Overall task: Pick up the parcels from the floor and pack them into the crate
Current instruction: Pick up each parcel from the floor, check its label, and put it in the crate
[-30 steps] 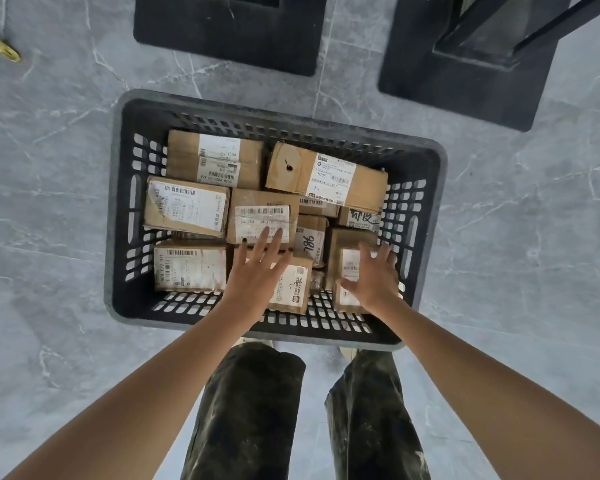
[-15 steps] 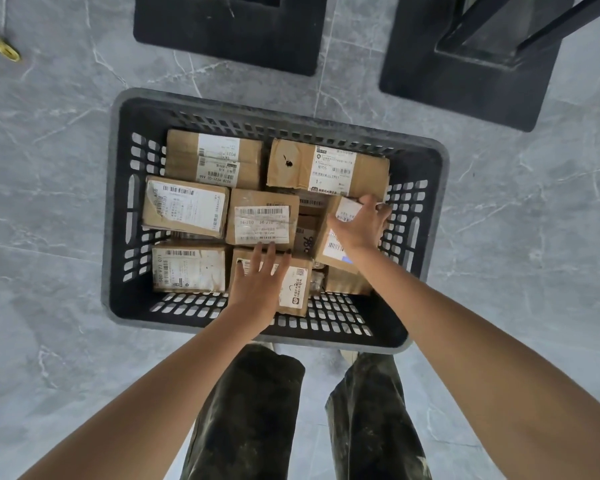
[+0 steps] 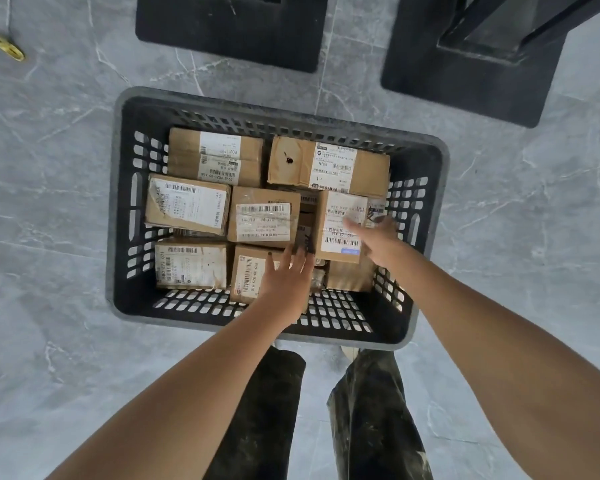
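Note:
A dark grey perforated crate (image 3: 278, 110) stands on the floor and holds several brown cardboard parcels with white labels. My left hand (image 3: 288, 280) lies with straight fingers on the front-middle parcel (image 3: 248, 275). My right hand (image 3: 378, 240), blurred, holds a labelled parcel (image 3: 338, 226) at the crate's right side, thumb across its label and fingers at its right edge. That parcel lies flat on top of other parcels, next to the centre parcel (image 3: 262, 218).
Two black square bases stand beyond the crate, one at the top middle (image 3: 229, 29) and one at the top right (image 3: 465, 71). A small yellow object (image 3: 9, 48) lies on the grey marbled floor at top left. My legs (image 3: 267, 410) are just behind the crate's near wall.
My right hand lifted a parcel from the crate's front right corner, carried it away from me and laid it flat on the middle right. My left hand slid slightly right on the front-middle parcel.

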Demonstrator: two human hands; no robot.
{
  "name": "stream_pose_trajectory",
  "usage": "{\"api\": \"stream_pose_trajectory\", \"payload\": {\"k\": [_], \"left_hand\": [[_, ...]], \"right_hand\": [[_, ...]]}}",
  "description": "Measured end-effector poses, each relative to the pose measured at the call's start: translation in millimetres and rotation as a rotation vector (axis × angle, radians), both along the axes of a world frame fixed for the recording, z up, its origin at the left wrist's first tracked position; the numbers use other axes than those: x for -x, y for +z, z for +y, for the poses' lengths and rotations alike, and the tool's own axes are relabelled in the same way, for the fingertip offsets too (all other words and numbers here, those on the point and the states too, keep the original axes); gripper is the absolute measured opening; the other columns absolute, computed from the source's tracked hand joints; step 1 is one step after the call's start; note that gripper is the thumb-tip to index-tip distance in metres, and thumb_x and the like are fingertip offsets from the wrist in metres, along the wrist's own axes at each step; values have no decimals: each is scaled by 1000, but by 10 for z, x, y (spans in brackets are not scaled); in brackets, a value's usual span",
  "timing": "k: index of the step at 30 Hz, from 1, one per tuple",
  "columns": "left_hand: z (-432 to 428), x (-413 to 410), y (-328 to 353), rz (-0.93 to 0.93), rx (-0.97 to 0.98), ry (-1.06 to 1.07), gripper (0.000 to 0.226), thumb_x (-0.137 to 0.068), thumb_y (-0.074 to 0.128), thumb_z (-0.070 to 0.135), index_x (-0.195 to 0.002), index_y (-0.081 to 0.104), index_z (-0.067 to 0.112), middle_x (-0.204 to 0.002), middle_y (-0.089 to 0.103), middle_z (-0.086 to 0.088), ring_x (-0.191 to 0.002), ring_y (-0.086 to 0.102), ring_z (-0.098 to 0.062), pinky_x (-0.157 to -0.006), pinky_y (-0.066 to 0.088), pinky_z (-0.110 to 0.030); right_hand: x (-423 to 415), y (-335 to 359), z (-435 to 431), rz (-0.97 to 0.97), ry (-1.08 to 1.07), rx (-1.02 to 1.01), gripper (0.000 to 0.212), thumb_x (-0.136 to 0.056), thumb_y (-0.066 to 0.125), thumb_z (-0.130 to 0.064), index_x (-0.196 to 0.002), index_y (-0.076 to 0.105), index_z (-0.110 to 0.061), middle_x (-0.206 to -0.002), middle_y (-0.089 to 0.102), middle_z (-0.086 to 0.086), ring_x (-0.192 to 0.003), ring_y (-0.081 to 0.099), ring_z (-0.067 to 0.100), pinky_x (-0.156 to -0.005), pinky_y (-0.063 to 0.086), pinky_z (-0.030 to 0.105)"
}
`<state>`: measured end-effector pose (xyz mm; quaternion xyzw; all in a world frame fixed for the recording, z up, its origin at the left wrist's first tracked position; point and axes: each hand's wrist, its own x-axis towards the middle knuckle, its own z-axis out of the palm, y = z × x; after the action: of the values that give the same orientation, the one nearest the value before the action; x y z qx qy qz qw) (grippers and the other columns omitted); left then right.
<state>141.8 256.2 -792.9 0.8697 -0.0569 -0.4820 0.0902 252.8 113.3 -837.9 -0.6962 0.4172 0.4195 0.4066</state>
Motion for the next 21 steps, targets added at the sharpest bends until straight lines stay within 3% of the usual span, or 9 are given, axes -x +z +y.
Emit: {"api": "stream_pose_trajectory", "payload": {"k": [2, 5, 8, 10, 11, 14, 17, 19, 21], "left_hand": [[-55, 8, 29, 5, -26, 63, 88, -88, 56, 13, -150, -7, 18, -158, -10, -12, -145, -11, -33, -115, 5, -58], [-72, 20, 60, 52, -12, 204, 91, -87, 58, 8, -150, -6, 25, -156, -12, -18, -143, -14, -36, -115, 11, -57], [-36, -23, 78, 64, 49, 280, 84, -88, 54, 4, -150, 2, 26, -156, -9, -19, -144, -12, -34, -116, 18, -51], [-40, -19, 67, 53, 81, 333, 82, -87, 53, 0, -150, 8, 27, -156, -8, -18, -144, -11, -34, -115, 23, -50], [-52, -10, 61, 48, 89, 361, 82, -86, 53, -1, -149, 9, 27, -156, -8, -17, -144, -12, -33, -114, 25, -49], [-89, 3, 32, 23, 90, 415, 82, -85, 53, -4, -149, 14, 29, -156, -18, -11, -144, -15, -33, -112, 31, -49], [-125, -59, 36, 50, 112, 476, 81, -84, 49, -9, -148, 17, 29, -156, -21, -11, -142, -17, -35, -113, 27, -49], [-116, -89, 72, 72, 117, 485, 78, -84, 48, -9, -147, 19, 28, -156, -18, -12, -143, -17, -34, -116, 19, -51], [-61, -100, 149, 66, 103, 490, 74, -85, 51, -2, -146, 21, 27, -157, -9, -12, -144, -12, -33, -116, 14, -54]], "right_hand": [[138, 67, -14, 128, 222, -83, 66, -77, 74, -24, -131, 37, -14, -119, 50, 4, -108, 58, 24, -87, 54, 37], [369, -53, 16, -38, 298, -4, 53, -77, 73, -24, -123, 47, -14, -129, 53, 7, -116, 57, 29, -88, 54, 45], [534, -412, -72, -140, 339, 35, 73, -65, 73, -52, -124, 48, -16, -129, 52, 5, -115, 57, 30, -87, 53, 51], [592, -492, -80, -183, 389, 60, 95, -49, 60, -76, -126, 46, -21, -129, 54, 2, -117, 56, 29, -89, 51, 53], [604, -467, -59, -204, 438, 68, 99, -47, 56, -78, -128, 45, -22, -131, 54, 1, -119, 54, 28, -93, 49, 53], [532, -140, 126, -244, 539, 84, 73, -70, 63, -54, -131, 45, -17, -128, 58, -2, -114, 56, 17, -94, 50, 37], [563, -81, 228, -298, 578, 8, 36, -87, 63, -18, -120, 50, -13, -119, 64, -1, -95, 65, 10, -74, 57, 22], [551, -60, 245, -274, 614, 14, 25, -93, 55, -15, -117, 49, -12, -114, 64, -3, -88, 64, 7, -64, 53, 9], [461, 63, 226, -213, 665, -11, 33, -94, 54, -13, -125, 45, -11, -122, 60, 0, -97, 63, 12, -57, 50, 6]]}}
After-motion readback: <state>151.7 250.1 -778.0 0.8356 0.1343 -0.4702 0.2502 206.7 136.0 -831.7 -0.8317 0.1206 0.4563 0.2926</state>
